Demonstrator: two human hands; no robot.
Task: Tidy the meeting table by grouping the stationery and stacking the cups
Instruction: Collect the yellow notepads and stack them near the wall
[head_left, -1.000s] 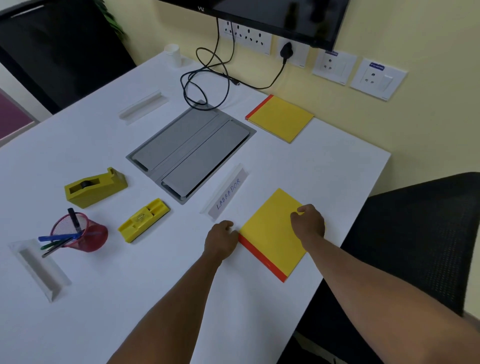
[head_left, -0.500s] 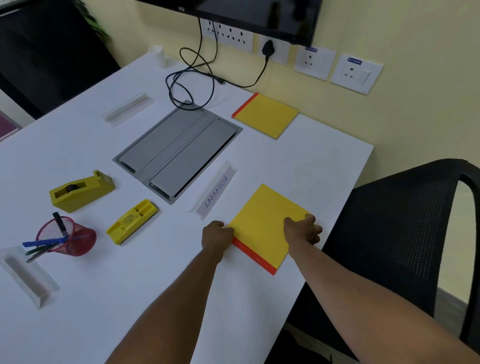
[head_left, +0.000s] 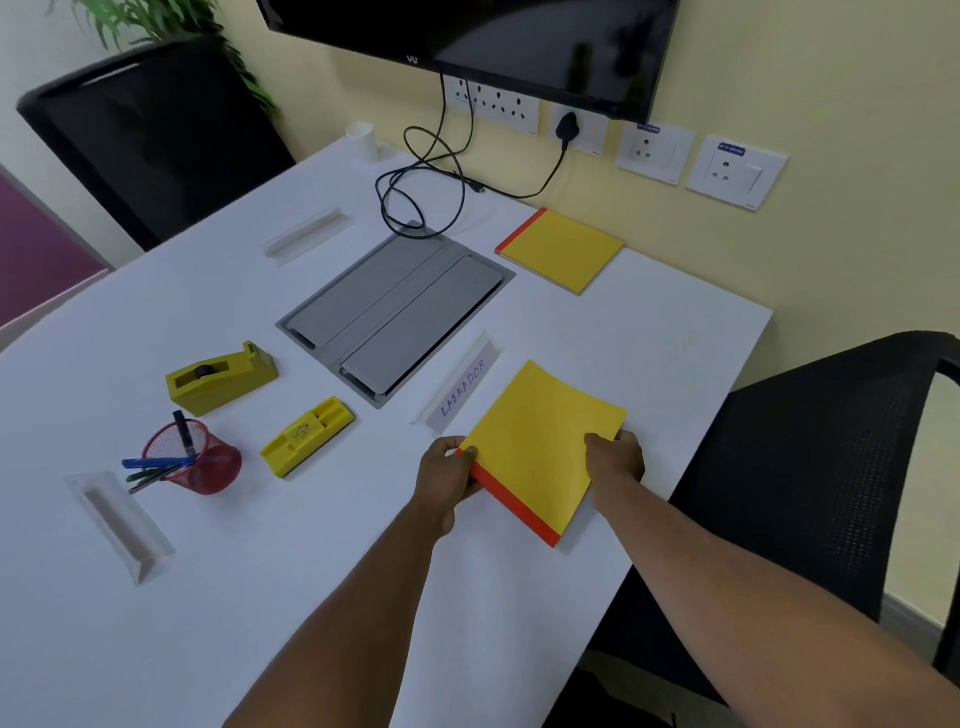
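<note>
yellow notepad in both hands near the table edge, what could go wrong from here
The near notepad is gripped by the left hand and right hand close to the table's right edge; a slip could drop it off. Its cover bows and might crease. Swinging it left could knock the LABRADOR name holder.

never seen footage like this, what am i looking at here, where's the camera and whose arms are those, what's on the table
There is no machine here. A person wears a camera on their head, looking forward and down, so the two bare arms are their own. The left hand and right hand grip a yellow notepad with a red spine by its two sides, at the near edge of a white meeting table. A second yellow notepad lies by the wall. Also on the table: a yellow tape dispenser, a small yellow stapler-like tool, a red mesh pen cup with pens, a name card reading LABRADOR, and a white paper cup at the far end.
</note>
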